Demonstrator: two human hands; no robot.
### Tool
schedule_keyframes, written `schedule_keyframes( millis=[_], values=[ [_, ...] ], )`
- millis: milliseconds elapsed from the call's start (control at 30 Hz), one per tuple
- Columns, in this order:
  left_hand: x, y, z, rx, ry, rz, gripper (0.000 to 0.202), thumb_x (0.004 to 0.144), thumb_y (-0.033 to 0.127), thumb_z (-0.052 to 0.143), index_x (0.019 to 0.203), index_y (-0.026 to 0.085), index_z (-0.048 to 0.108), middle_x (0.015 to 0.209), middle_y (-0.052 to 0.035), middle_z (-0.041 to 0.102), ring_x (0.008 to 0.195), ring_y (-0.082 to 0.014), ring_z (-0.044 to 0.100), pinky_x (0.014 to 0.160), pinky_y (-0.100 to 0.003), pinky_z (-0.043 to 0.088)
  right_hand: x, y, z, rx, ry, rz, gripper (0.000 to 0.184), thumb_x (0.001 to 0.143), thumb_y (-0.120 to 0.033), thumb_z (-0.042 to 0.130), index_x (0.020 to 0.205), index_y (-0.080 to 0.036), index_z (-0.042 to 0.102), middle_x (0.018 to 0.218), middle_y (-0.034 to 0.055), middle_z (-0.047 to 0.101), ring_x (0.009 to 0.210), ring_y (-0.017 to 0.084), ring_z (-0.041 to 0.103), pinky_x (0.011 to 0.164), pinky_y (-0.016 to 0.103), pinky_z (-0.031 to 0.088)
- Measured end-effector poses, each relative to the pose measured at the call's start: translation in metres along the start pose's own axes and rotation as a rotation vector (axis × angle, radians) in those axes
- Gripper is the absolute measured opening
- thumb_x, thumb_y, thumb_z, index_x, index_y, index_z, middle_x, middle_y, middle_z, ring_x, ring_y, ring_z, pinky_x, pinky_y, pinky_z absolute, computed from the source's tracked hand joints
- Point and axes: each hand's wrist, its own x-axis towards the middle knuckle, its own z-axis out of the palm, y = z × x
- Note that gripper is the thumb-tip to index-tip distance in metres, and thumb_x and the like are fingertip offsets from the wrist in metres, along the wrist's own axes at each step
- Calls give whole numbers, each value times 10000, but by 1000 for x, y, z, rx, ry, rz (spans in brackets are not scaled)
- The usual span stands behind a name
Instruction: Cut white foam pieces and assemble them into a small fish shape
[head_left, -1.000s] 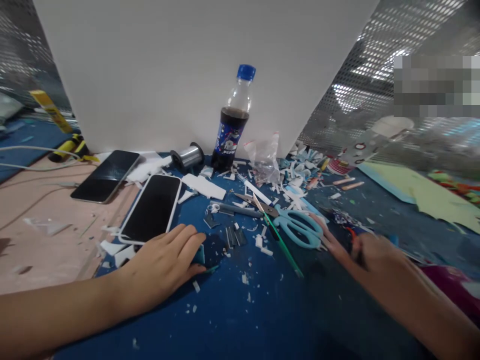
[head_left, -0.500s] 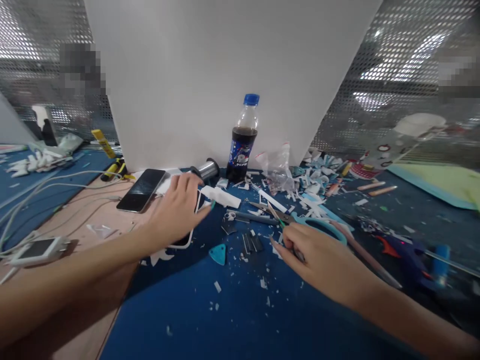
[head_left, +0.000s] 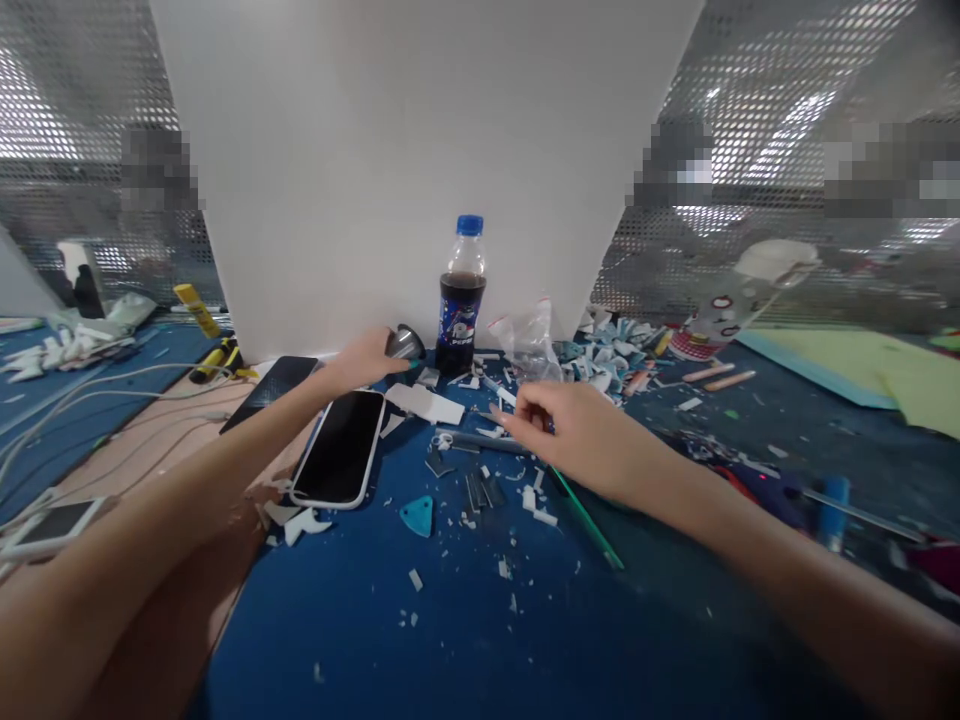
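A person's left hand [head_left: 367, 358] reaches across a scrap-strewn blue counter [head_left: 480, 640] to a silver spool [head_left: 406, 344] just left of a cola bottle [head_left: 460, 300]; the fingertips touch the spool, but whether the grip has closed cannot be told; the right hand [head_left: 581, 432] hovers over cuttings with fingers drawn together, what its grip holds unclear; a green stick [head_left: 589, 520] runs out beneath it; a white-cased phone [head_left: 340, 447] lies between the arms.

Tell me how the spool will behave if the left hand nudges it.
The spool lies on its side by the left hand, so it will probably roll, perhaps toward the bottle. Its shiny surface may be slippery. It looks small, so it is likely light.
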Motion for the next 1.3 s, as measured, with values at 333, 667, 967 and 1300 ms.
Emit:
schedule_keyframes(
  millis=[333,667,967,1300],
  values=[
    [-23,26,-52,-434,142,48,481,696,394,767,1096,158,643,964,-106,718,851,-263,675,746,-387,521,45,-17,-9,692,31,-42,475,802,-346,671,1184,-138,479,1295,173,526,848,215,647,676,381,565],
    [-42,60,-46,-885,247,134,249,838,310,591,1015,135,599,1025,-79,678,1006,-236,672,873,-402,566,63,-17,43,1139,-305,-130,661,823,-246,681,1408,-305,378,1617,80,181,1008,179,671,855,344,586],
    [-58,71,-58,-967,235,177,210,838,249,591,1013,143,634,974,-51,695,1017,-244,685,864,-400,584,60,-16,33,1121,-183,-153,430,1004,-414,424,645,-191,503,541,-49,483,484,63,415,576,219,432],
    [-44,55,-41,-455,373,182,506,771,380,692,1191,122,577,1070,-128,697,909,-255,671,803,-403,562,55,-13,12,1044,-121,-115,234,970,-403,493,1023,-203,602,1121,79,663,1091,182,599,931,332,492]
  ],
)
